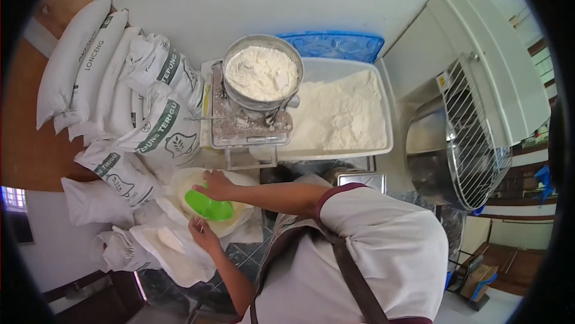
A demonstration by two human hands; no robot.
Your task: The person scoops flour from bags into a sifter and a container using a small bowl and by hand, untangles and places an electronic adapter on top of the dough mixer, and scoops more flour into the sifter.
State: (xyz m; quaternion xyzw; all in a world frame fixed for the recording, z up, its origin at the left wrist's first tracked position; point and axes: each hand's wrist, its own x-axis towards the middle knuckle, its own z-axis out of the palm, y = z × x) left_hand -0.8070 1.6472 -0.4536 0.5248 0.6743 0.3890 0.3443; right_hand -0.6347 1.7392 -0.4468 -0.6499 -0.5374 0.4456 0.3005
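Observation:
A green plastic scoop [209, 206] lies tilted over an open white sack [239, 223] with pale flour inside. My right hand [217, 185] reaches in from the right and grips the scoop's upper edge. At the scoop's lower edge, my left hand [203, 233] has its fingers closed on the rim, close to the sack's opening. What the scoop contains is hard to make out. Above and to the right, a round metal bowl [262, 73] heaped with flour rests on a flour-dusted scale [248, 126].
Stacked white flour sacks [99, 78] stand at the left. A white tub [386, 114] of flour, with a blue crate or lid [335, 42] behind it, is right of the scale. Farther right is a large mixer [479, 66] with a wire guard. A folded empty sack [185, 264] lies below my left hand.

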